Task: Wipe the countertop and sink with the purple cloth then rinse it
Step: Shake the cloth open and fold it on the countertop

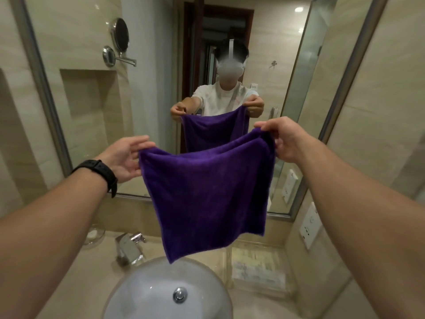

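Black watch (99, 171) at its wrist, the left hand (125, 157) pinches one top corner of the square purple terry cloth (207, 192), and the right hand (284, 141) grips the other (fingers curled over the hem). The cloth hangs spread in the air between them, its lowest corner just above the round white sink (142, 295), near the chrome faucet (128, 247) on the beige stone countertop (257, 270).

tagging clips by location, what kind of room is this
A bathroom, possibly in a hotel, though that part is a guess. A round white sink with a chrome faucet is set into a stone countertop, and a large framed mirror covers the wall above it.
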`<action>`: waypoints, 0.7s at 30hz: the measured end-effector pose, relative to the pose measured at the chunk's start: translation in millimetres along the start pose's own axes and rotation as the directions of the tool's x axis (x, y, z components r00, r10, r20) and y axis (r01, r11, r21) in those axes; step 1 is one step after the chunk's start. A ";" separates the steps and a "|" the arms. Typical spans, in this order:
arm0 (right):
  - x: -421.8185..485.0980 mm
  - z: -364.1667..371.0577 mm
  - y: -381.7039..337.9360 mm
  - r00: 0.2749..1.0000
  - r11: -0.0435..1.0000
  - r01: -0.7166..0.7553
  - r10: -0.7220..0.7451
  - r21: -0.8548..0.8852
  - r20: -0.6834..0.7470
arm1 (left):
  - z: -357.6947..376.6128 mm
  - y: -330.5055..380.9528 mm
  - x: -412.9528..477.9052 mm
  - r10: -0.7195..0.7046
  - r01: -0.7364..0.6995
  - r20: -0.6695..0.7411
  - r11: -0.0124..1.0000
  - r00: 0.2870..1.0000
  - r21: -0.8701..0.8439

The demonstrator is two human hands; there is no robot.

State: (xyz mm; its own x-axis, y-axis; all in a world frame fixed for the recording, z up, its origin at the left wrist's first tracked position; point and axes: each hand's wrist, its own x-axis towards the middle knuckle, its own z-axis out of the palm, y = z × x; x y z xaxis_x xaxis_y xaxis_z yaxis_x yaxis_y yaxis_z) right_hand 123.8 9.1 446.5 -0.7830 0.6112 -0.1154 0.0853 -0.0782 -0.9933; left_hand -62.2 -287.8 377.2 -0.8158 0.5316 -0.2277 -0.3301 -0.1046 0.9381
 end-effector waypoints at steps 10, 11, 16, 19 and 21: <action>3.8 3.8 4.4 0.989 0.989 0.118 -0.125 -0.086 -0.078 | 20.9 13.1 1.2 0.000 -0.001 0.031 0.999 1.000 0.034; 6.4 4.0 5.9 0.984 0.986 0.131 -0.142 -0.108 -0.109 | 19.4 13.0 -0.4 -0.045 0.039 0.078 0.996 0.996 0.076; 22.2 -8.3 13.3 0.959 0.960 0.144 -0.195 -0.241 -0.204 | 14.1 6.0 -0.3 -0.085 0.069 0.052 0.964 0.995 0.257; 26.3 -27.8 15.0 0.946 0.945 0.129 -0.208 -0.301 -0.250 | 13.6 3.6 1.1 0.074 -0.057 -0.055 0.964 0.996 0.259; 25.1 -39.7 13.9 0.924 0.932 0.128 -0.236 -0.338 -0.300 | 15.7 5.5 -0.3 0.159 -0.137 -0.095 0.968 0.983 0.208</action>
State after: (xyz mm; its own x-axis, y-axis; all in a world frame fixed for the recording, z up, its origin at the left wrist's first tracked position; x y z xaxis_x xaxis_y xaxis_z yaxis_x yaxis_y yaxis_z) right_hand 129.8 54.6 429.4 -0.5590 0.8197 0.1250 0.1876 0.2719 -0.9439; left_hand -56.4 -275.3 386.5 -0.8994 0.4258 -0.0990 -0.1091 0.0006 0.9940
